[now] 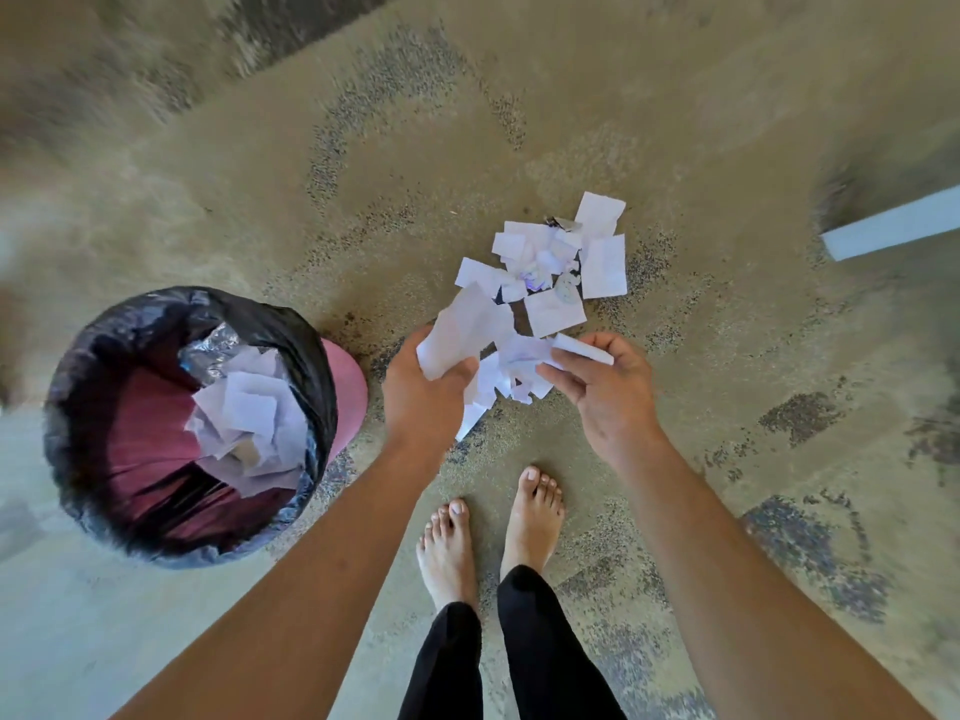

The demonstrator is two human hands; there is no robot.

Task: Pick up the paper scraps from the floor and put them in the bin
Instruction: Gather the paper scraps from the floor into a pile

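White paper scraps (563, 257) lie in a loose pile on the concrete floor ahead of my feet. My left hand (423, 394) grips a bunch of scraps (462, 330) above the floor, just right of the bin. My right hand (608, 387) pinches a folded scrap (582, 349) and touches more scraps hanging between both hands. The pink bin (349, 392) with a black liner (156, 324) stands at the left and holds several scraps (249, 413).
My bare feet (493, 527) stand close behind the hands, black trouser legs below. A pale grey bar (893, 226) lies at the right edge. The worn concrete floor (363, 174) stretches all around.
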